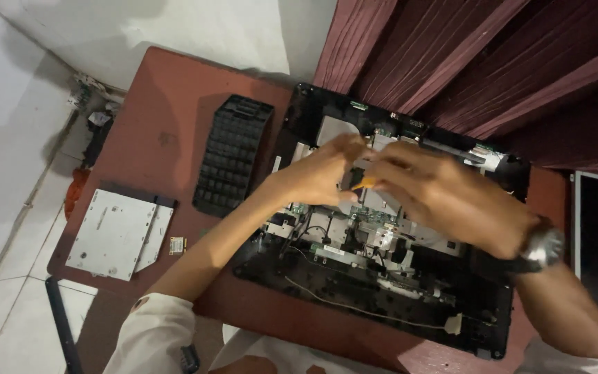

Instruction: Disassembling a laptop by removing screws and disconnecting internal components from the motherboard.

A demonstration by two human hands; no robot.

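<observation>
Laptop (396, 277), opened, lay on worktop (160, 125); probably fragile inside, best held by edges. Above laptop: left hand (320, 173) and right hand (444, 194), fingers pinched shut on orange-handled tool (366, 184). Left of laptop: keyboard (233, 156), drive (115, 232).

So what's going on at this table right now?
A person has both hands over an opened black laptop base with exposed circuit boards. The left hand and right hand meet around a small orange-handled tool above the boards. A detached black keyboard, a flat silver optical drive and a small square chip card lie to the left on the reddish-brown table.
</observation>
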